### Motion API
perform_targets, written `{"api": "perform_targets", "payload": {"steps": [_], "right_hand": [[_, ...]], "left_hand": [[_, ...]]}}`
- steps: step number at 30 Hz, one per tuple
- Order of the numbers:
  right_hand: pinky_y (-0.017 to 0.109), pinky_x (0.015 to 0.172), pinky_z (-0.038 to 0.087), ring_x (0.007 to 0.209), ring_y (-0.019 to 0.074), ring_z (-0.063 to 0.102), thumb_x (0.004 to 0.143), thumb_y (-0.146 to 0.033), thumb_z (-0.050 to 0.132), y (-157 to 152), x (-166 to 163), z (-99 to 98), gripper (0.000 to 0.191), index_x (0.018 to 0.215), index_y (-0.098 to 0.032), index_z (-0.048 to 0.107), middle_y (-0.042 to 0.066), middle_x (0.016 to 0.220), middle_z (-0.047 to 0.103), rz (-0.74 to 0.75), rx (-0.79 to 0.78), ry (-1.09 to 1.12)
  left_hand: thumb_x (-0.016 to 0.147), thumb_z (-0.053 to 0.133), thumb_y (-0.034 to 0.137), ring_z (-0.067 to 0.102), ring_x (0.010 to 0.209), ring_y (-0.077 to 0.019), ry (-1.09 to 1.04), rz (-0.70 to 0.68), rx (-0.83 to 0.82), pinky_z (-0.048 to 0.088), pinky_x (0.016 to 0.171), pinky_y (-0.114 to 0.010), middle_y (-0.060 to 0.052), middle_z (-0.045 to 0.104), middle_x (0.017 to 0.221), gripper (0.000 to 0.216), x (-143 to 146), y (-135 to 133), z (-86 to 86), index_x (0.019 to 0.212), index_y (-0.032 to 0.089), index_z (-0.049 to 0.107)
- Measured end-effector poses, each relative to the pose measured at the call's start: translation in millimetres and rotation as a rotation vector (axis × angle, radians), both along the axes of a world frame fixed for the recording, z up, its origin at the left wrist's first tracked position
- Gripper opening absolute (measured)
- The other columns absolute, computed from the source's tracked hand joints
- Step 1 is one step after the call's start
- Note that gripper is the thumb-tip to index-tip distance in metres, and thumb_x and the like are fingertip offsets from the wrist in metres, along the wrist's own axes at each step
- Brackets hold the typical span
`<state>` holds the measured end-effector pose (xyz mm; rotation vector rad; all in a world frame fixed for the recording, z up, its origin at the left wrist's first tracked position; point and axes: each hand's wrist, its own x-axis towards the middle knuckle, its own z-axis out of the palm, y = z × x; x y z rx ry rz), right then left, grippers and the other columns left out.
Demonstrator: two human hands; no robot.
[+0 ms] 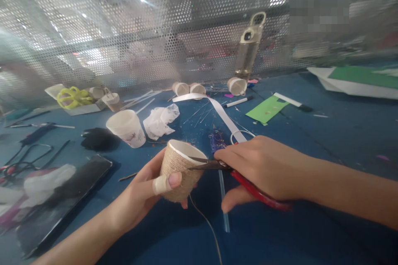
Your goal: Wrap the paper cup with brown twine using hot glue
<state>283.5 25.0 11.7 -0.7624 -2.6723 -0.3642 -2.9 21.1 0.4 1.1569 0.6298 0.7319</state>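
My left hand (149,188) grips a paper cup (178,174) wrapped in tan twine, tilted with its white rim up. A bandage covers part of the thumb. From the cup's underside a loose length of twine (207,219) trails toward me. In my right hand (264,169) are red-handled scissors (258,192), their blades parted at the cup's right side near the rim. Whether the blades touch the twine I cannot tell. Below the right hand lies a clear glue stick (223,203) on the blue table.
Left of centre stand a white paper cup (126,128) and crumpled tissue (160,122). Several twine-wrapped cups (238,87) lie along the back by a bottle (248,49) and perforated metal screen (186,45). A white ribbon (225,118), marker (238,102), green card (267,108) and phone-like black slab (65,203) are around.
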Motion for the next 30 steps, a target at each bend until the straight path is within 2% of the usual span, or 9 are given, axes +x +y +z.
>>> {"api": "perform_targets", "payload": {"steps": [5,8,12,15,20,24,27,30], "right_hand": [[0.032,0.046,0.038,0.049,0.0207,0.066,0.102,-0.089,0.029,-6,-4,2.5,0.092,0.093,-0.009,0.073,0.005,0.063,0.067,-0.028,0.017,0.016],[0.031,0.046,0.036,0.048,0.0197,0.063,0.101,-0.089,0.036,-8,-6,4.0,0.086,0.09,-0.011,0.071,0.004,0.063,0.066,-0.044,0.0,0.006],[0.032,0.045,0.032,0.046,0.018,0.057,0.106,-0.081,0.04,-8,-4,4.3,0.077,0.087,-0.013,0.07,0.002,0.062,0.063,-0.029,0.033,0.002],[0.032,0.046,0.03,0.046,0.018,0.057,0.108,-0.081,0.035,-8,-3,4.6,0.078,0.087,-0.014,0.069,0.001,0.06,0.061,-0.025,0.074,0.0],[0.032,0.046,0.034,0.048,0.0206,0.065,0.1,-0.09,0.033,-9,-7,3.4,0.086,0.089,-0.013,0.069,0.003,0.063,0.066,-0.067,0.08,-0.027],[0.031,0.043,0.035,0.044,0.0178,0.061,0.107,-0.083,0.028,-7,-8,1.7,0.084,0.086,-0.014,0.07,0.001,0.059,0.063,-0.037,0.115,0.027],[0.03,0.042,0.034,0.04,0.0155,0.056,0.11,-0.079,0.021,-6,-7,1.7,0.085,0.082,-0.015,0.069,0.0,0.056,0.061,-0.029,0.14,0.06],[0.031,0.042,0.036,0.041,0.0168,0.058,0.109,-0.08,0.017,-8,-7,2.5,0.089,0.082,-0.014,0.07,0.0,0.056,0.062,-0.03,0.138,0.061]], "left_hand": [[0.093,0.081,0.041,0.067,0.08,-0.018,0.017,0.032,-0.001,0.06,0.068,-0.026,-0.01,0.077,0.103,0.042,3,-3,3.8,0.129,0.02,0.077],[0.089,0.086,0.043,0.067,0.083,-0.0186,0.053,0.08,-0.029,0.06,0.07,-0.027,-0.011,0.077,0.111,0.052,6,-7,8.4,0.134,0.021,0.075],[0.086,0.088,0.045,0.066,0.084,-0.0192,0.082,0.082,-0.046,0.061,0.071,-0.028,-0.012,0.077,0.114,0.055,6,-9,12.1,0.133,0.02,0.075],[0.085,0.088,0.047,0.066,0.085,-0.0198,0.097,0.082,-0.04,0.061,0.071,-0.029,-0.012,0.077,0.118,0.06,5,-8,11.6,0.137,0.021,0.073],[0.091,0.084,0.044,0.066,0.09,-0.0203,0.091,0.051,-0.002,0.061,0.074,-0.029,-0.014,0.076,0.125,0.056,1,-4,1.6,0.141,0.023,0.071],[0.096,0.079,0.043,0.067,0.092,-0.021,0.057,0.013,0.004,0.061,0.076,-0.029,-0.014,0.076,0.126,0.05,-2,-1,-6.6,0.142,0.025,0.071],[0.097,0.077,0.042,0.067,0.087,-0.0186,0.043,-0.006,0.019,0.06,0.074,-0.028,-0.013,0.077,0.129,0.049,-2,-1,-5.9,0.143,0.026,0.071],[0.096,0.08,0.04,0.066,0.086,-0.0178,0.062,0.018,-0.006,0.06,0.075,-0.028,-0.013,0.077,0.131,0.05,0,-3,1.5,0.143,0.026,0.071]]}}
